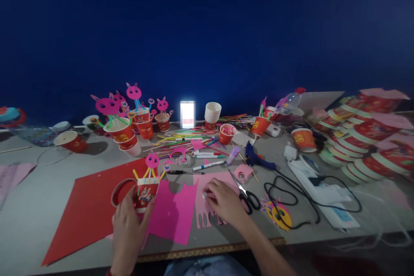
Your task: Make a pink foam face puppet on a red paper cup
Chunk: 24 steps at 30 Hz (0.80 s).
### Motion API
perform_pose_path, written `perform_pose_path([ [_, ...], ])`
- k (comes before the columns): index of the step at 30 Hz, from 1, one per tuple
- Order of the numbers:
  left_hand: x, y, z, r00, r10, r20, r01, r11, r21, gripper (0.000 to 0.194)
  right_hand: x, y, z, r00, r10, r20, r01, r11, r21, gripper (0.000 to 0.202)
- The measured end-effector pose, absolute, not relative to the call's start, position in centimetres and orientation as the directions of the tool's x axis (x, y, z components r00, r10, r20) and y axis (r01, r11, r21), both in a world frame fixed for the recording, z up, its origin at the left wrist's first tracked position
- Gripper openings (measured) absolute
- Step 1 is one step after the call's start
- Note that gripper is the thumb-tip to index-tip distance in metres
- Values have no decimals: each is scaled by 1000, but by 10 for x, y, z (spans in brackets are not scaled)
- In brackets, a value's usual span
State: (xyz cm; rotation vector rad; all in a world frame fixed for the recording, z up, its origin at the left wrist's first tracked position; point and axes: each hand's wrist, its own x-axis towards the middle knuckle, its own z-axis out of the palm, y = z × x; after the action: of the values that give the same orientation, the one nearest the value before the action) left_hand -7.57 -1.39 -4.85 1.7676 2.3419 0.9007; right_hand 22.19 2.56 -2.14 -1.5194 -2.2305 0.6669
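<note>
My left hand [129, 211] is closed around a red paper cup [147, 192] with a patterned white band. A small pink animal face [152, 160] on pipe-cleaner stems rises out of it, with yellow stems spread to both sides. Right behind the cup, a second red cup [124, 192] lies with its mouth toward me. Over a light pink sheet [203, 220] with cut-out slots, my right hand [221, 198] has its fingertips pinched together. A small pale glint shows at those fingertips, too small to name. Bright pink paper [176, 217] and a red sheet [84, 215] lie beneath the left hand's area.
Black-handled scissors [249, 200] and a blue glue gun [257, 157] with its cord are at right. Behind are markers [208, 165], finished cup figures [118, 127] and a glowing phone-like screen [188, 114]. Stacked cups [365, 138] and a power strip [339, 215] stand farther right.
</note>
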Motion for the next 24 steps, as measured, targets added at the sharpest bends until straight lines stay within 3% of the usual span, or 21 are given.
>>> perform_pose_path([
  [8, -73, -11, -52, -317, 909, 269, 873, 168, 459, 72, 218, 26, -21, -293, 956, 26, 695, 232, -681, 24],
  [12, -76, -12, -39, -318, 917, 241, 842, 157, 516, 76, 219, 27, -20, -290, 957, 15, 660, 212, -721, 23],
  [16, -74, -17, -16, -290, 865, 410, 838, 23, 545, 70, 221, 26, -19, -287, 958, 2, 501, 152, -852, 12],
  [18, -62, -20, -5, -231, 860, 455, 811, -88, 578, 56, 219, 25, -18, -301, 953, -31, 284, 59, -957, 11],
  [20, -41, -23, 3, -90, 907, 411, 729, -221, 648, 38, 216, 21, -14, -326, 941, -86, 77, -65, -995, 19],
  [24, 7, -21, 13, 223, 954, 203, 484, -289, 826, 19, 208, 12, 1, -335, 938, -82, -37, -100, -994, 24],
])
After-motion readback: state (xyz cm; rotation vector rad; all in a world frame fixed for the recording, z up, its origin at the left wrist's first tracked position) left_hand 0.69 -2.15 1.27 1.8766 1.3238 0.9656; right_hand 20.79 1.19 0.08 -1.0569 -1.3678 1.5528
